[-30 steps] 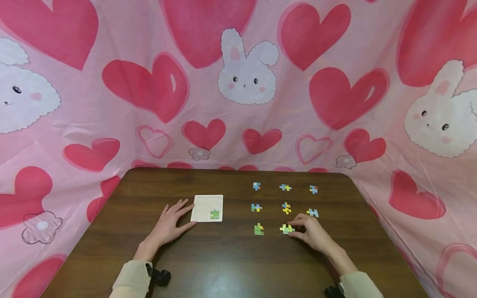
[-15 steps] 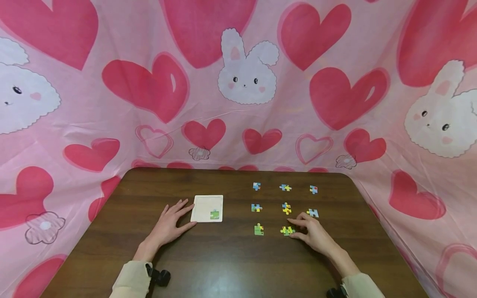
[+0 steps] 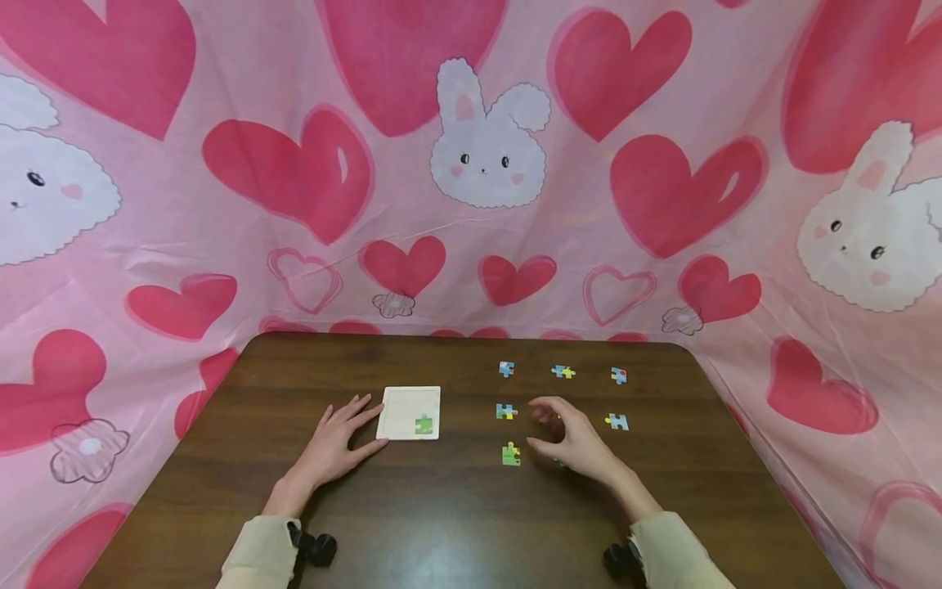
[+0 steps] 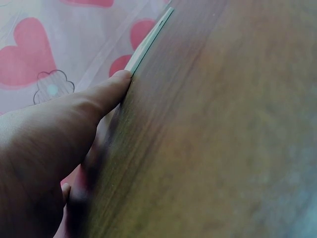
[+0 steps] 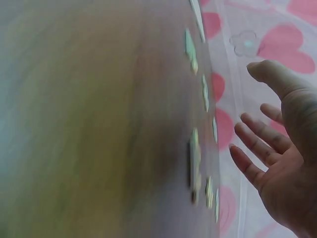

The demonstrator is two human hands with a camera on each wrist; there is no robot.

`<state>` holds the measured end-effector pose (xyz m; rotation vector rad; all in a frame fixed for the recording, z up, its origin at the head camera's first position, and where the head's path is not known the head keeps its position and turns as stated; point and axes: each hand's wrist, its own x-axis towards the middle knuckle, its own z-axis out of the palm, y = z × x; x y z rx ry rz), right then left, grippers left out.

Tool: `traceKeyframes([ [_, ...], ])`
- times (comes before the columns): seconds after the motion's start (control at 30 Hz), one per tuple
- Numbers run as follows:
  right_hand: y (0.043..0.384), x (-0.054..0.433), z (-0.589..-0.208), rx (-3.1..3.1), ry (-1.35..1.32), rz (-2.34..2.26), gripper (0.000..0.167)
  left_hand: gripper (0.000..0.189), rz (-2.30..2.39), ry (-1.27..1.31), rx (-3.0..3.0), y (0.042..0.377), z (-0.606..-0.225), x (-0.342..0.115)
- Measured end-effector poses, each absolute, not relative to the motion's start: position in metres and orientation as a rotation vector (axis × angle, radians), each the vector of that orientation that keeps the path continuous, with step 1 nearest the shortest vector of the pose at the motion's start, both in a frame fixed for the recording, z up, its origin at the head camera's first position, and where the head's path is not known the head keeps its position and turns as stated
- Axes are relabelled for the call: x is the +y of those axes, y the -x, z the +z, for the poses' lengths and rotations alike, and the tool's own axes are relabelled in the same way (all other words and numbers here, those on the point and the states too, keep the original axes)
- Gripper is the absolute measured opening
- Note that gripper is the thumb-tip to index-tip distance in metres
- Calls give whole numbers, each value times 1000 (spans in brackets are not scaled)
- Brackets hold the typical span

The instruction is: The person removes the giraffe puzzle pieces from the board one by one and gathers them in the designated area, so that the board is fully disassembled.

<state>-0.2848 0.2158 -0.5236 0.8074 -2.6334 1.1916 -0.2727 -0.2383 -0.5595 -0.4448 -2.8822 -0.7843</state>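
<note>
My left hand (image 3: 337, 442) lies with spread fingers at the left edge of a square white puzzle tray (image 3: 401, 401). The thumb touches the tray's rim, also visible in the left wrist view as a pale strip (image 4: 148, 43). A green jigsaw piece (image 3: 423, 424) sits in the tray's lower right corner. Raised over the loose pieces, my right hand (image 3: 577, 446) has parted fingers and holds nothing. Nearest its fingertips are a green jigsaw piece with red (image 3: 511, 454) and a blue and yellow piece (image 3: 505, 411). Behind this hand, two yellow pieces are mostly hidden.
More jigsaw pieces lie flat on the brown wooden table (image 3: 441, 523): a blue one (image 3: 507, 369), a blue-yellow one (image 3: 563, 371), one with a red spot (image 3: 619, 375) and a light blue one (image 3: 618, 421). A pink heart-patterned cloth (image 3: 486, 229) hangs round the table.
My right hand has let go of the yellow-green piece at the lower middle and moved left, over the pieces. The left hand has stayed at the tray.
</note>
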Motion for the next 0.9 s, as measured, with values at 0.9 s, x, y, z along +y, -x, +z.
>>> traceKeyframes([
  [0.9, 309, 96, -523, -2702, -1009, 1263, 76, 72, -782, 434, -2896, 273, -560, -239],
])
